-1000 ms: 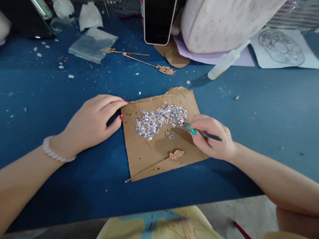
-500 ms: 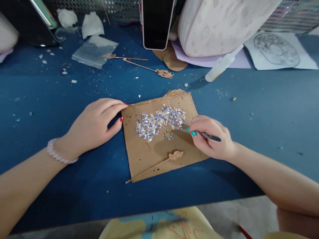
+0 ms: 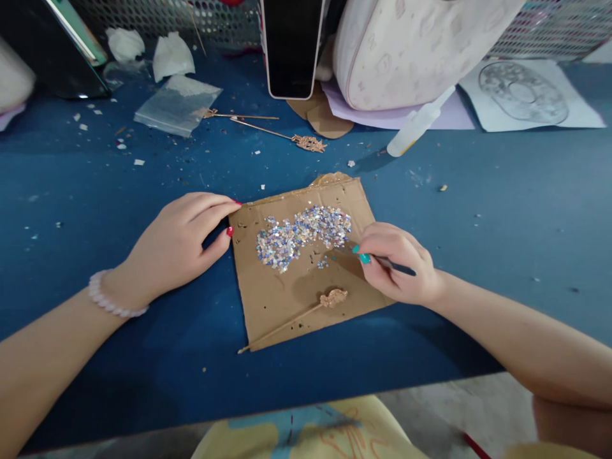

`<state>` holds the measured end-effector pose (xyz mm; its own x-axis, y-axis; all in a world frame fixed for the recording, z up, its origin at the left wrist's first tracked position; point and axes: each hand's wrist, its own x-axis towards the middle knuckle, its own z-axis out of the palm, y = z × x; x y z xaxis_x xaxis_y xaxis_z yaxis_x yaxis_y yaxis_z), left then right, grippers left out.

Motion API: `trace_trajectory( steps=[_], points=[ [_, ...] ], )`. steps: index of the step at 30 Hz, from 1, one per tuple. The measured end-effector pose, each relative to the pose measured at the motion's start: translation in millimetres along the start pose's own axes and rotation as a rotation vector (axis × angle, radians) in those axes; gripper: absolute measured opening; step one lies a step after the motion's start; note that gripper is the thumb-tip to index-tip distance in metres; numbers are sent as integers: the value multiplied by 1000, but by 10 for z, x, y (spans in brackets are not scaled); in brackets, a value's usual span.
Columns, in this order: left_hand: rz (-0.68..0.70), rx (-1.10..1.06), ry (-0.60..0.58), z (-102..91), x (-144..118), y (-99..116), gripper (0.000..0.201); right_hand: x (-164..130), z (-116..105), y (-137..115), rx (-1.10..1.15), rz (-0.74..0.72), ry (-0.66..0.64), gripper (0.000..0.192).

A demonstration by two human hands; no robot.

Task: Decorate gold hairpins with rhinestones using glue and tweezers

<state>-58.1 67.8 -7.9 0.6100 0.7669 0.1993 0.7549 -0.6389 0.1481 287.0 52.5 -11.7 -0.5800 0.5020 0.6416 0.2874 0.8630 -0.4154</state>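
My right hand pinches thin dark tweezers over the right side of a square piece of cardboard. Their tips point left, close to a pile of small shiny rhinestones in white, blue and pinkish tones. A few loose stones lie just below the pile. My left hand rests palm down on the table, fingers stretched and thumb apart, fingertips touching the cardboard's left edge. Nearest me on the cardboard is a gold hairpin, its thin stem reaching past the lower left corner.
Two more gold hairpins lie behind the cardboard near a clear plastic bag. A glue bottle leans at the back by a pale bag. A phone stands upright. A printed sheet lies at the back right.
The whole view has shifted slightly, so things appear a little further left. My right hand still holds the tweezers near the stones, and my left hand stays at the cardboard edge.
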Motion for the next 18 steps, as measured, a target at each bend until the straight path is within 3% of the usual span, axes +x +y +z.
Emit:
trace_trajectory(
  steps=[11, 18],
  points=[
    [37, -8, 18, -18, -5, 16, 51, 23, -23, -18, -57, -23, -47, 29],
    [213, 36, -129, 5, -43, -3, 56, 55, -53, -12, -146, -159, -117, 31]
  ],
)
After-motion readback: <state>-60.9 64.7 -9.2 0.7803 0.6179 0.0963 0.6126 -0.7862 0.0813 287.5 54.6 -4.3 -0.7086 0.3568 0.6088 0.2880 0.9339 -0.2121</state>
